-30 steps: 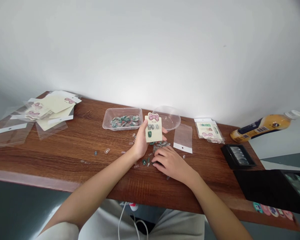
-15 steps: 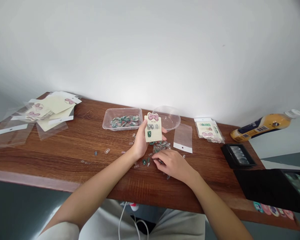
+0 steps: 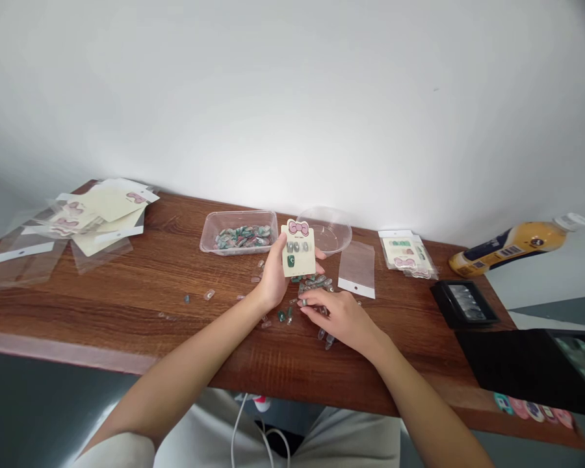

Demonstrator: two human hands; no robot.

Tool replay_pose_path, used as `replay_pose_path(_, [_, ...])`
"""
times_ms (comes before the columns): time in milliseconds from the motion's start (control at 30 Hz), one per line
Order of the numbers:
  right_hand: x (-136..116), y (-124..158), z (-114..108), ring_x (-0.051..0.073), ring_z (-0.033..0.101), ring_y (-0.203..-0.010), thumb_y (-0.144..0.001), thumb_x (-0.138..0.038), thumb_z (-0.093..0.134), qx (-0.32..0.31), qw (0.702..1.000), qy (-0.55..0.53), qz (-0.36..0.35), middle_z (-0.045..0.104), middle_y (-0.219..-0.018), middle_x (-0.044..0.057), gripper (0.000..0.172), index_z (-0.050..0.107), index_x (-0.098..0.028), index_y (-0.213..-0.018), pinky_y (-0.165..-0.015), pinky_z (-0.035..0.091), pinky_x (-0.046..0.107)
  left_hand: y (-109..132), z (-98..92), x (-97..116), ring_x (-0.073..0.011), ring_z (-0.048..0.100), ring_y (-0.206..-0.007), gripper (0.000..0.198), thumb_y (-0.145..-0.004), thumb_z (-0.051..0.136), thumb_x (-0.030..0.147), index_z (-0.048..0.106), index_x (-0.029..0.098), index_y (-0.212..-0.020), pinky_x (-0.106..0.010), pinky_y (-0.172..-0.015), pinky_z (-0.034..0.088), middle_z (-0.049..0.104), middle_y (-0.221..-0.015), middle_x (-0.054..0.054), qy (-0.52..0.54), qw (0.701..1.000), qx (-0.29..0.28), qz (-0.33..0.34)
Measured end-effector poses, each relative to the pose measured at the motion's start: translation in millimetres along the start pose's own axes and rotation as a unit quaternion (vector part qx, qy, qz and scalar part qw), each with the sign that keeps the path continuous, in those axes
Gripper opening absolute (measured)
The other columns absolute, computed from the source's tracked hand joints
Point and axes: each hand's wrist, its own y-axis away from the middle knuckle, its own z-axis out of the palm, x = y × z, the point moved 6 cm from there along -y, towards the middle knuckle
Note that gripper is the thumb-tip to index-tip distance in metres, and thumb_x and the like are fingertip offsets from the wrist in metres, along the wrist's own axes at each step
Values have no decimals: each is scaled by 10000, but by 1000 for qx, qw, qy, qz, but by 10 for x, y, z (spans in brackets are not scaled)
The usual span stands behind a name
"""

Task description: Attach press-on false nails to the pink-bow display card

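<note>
Left hand (image 3: 274, 276) raised over the middle of the bench (image 3: 102, 305), toward its far edge. Fingers wrapped round a cream card (image 3: 303, 265): thumb on the front at its left side, other fingertips showing past its right side. Card upright, face to the wearer; pink bow (image 3: 298, 227) at top, three greyish nail tips in a row, one dark green nail tip (image 3: 291, 261) below at left.

Right hand (image 3: 340, 315) lower and nearer the bench's near edge. Thumb and index finger almost together on a small nail tip (image 3: 304, 302); remaining fingers bent, partly hidden. Loose pile (image 3: 316, 282) of clear and green tips just beyond this hand; more strewn about it.

By the far edge: clear tub (image 3: 206, 242) of mixed tips, clear lid (image 3: 338, 235) partly behind the card. Clear sleeve (image 3: 357, 265) flat, right of the pile. Toward the right end: packed cards (image 3: 403, 253), leaning-looking bottle (image 3: 511, 248), black box (image 3: 443, 307). Far left corner: heap of blank cards and sleeves (image 3: 110, 201).
</note>
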Motion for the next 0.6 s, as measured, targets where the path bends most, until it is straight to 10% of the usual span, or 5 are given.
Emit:
replay_pose_path(300, [-44, 3, -55, 160, 741, -827, -934, -140, 549, 31, 999, 10, -11, 762, -975, 30, 195, 617, -220, -1098, -758, 588, 286, 13, 22, 16, -228, 716, -675, 599, -965, 359, 617, 699, 127, -1012, -322, -655, 518, 771, -928, -131, 10, 1000, 5, 0])
replay_pose_path(600, [-71, -15, 128, 210, 617, -1000, -905, -167, 654, -73, 988, 124, -56, 654, -1042, 62, 139, 714, -218, -1020, -949, 464, 406, 14, 19, 22, -232, 717, -692, 616, -945, 382, 638, 712, 117, -956, -321, -647, 514, 767, -932, -142, 4, 1000, 8, -7])
